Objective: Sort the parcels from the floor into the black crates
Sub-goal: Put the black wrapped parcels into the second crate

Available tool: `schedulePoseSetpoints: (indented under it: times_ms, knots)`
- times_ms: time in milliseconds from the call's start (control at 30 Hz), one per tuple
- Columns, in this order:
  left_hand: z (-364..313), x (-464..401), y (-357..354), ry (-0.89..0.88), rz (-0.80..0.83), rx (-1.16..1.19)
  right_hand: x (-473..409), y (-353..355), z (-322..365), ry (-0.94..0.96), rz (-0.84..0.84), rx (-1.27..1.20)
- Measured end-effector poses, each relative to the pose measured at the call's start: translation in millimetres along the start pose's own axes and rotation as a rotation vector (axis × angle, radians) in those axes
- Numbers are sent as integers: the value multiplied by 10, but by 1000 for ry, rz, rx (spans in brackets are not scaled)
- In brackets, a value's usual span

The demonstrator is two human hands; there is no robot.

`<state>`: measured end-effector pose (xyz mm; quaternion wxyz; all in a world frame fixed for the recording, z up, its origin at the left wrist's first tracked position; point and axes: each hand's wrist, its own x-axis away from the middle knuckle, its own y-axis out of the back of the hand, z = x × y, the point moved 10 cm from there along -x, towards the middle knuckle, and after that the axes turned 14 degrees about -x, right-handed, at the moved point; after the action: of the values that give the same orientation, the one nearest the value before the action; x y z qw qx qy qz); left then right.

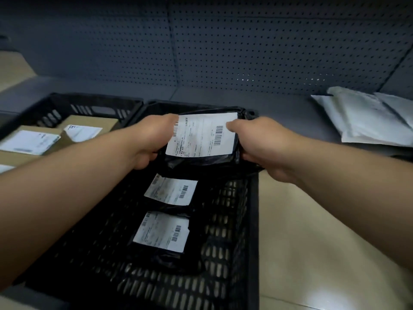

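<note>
Left hand (152, 139): curled round the left edge of a black poly-bag parcel (202, 163); thumb lies on top at the label's left edge, fingers tucked beneath.
Right hand (257, 139): curled round the right edge of the same parcel; thumb presses on the white shipping label (202, 136), fingers under the bag.
Held parcel: over the far end of the middle black crate (252, 220), label up; whether it rests on the crate or is clear of it cannot be told.
Crate contents: two more black labelled parcels, one mid-crate (172, 193), one nearer the camera (163, 233), lying flat on the mesh bottom.
Left crate (93, 108): holds brown cardboard boxes (33, 144) with white labels; cut off by the frame's left edge.
White mailer bags (371, 119): piled at the right on the grey shelf base, partly cut off.
Backdrop: grey perforated panel (268, 45).
Legibility: label print is too blurred to read; fingertips of both hands are hidden under the bag.
</note>
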<state>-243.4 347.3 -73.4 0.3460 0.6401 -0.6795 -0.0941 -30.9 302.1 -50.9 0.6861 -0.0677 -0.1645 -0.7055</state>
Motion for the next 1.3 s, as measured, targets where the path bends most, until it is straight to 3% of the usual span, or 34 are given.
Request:
schedulePoseSetpoints:
  times_ms: [200, 500, 733, 1067, 1300]
  knots:
    - [710, -151, 147, 101, -15, -332, -82, -747, -404, -99, 110, 189]
    - [1422, -1, -46, 231, 265, -716, 112, -1292, -1290, -351, 271, 308]
    - [1930, 112, -321, 372, 447, -808, 168, -1613, -1710, -518, 380, 385]
    - [2019, -100, -485, 354, 406, -751, -19, -2037, -2056, -654, 469, 376]
    - [2019, -210, -551, 343, 439, -793, -185, -2027, -2030, -558, 447, 485]
